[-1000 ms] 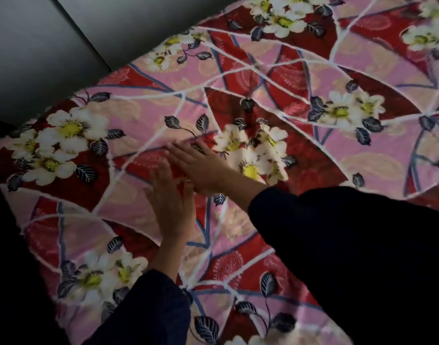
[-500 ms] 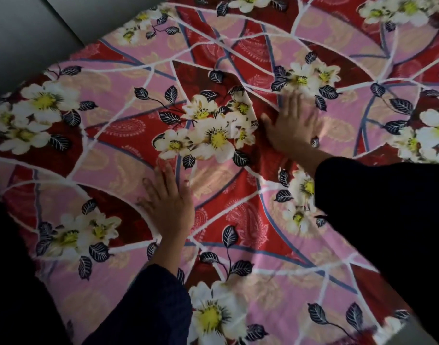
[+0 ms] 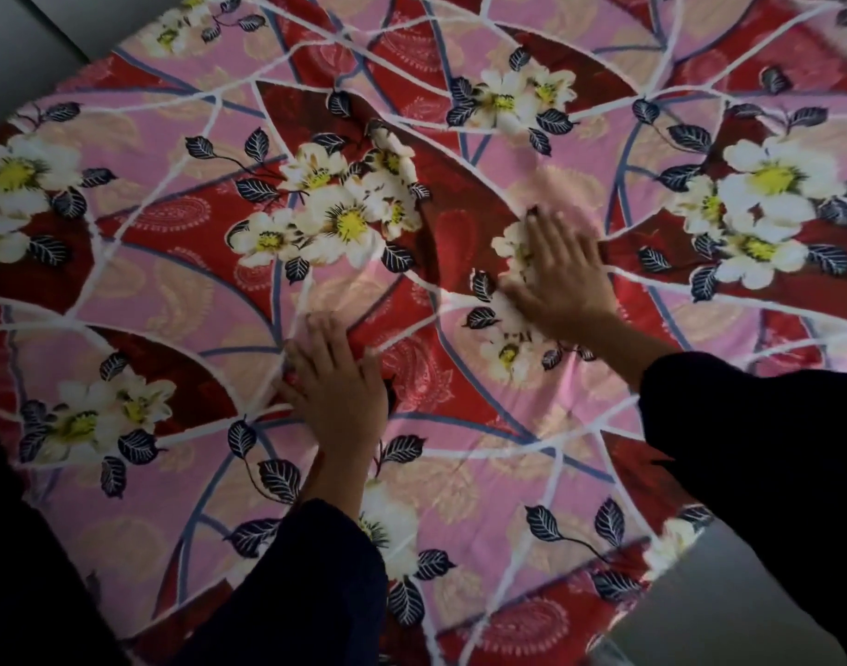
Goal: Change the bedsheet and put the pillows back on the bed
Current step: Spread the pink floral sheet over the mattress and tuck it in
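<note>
A red and pink bedsheet (image 3: 460, 473) printed with white flowers and dark leaves covers the bed across almost the whole head view. My left hand (image 3: 337, 382) lies flat on it near the middle, fingers apart, palm down. My right hand (image 3: 558, 276) presses flat on the sheet further right and up, fingers spread and a little blurred. Soft wrinkles run through the cloth between and above the two hands. Both arms are in dark sleeves. No pillow is in view.
A grey floor or wall (image 3: 22, 45) shows past the bed's upper left edge. A pale grey surface (image 3: 719, 603) appears beyond the bed's edge at the lower right. Dark clothing fills the lower left corner.
My right hand swept from beside the left hand out to the right across the sheet, then drew back slightly. The left hand stayed flat in place. The view shifted along the bed.
</note>
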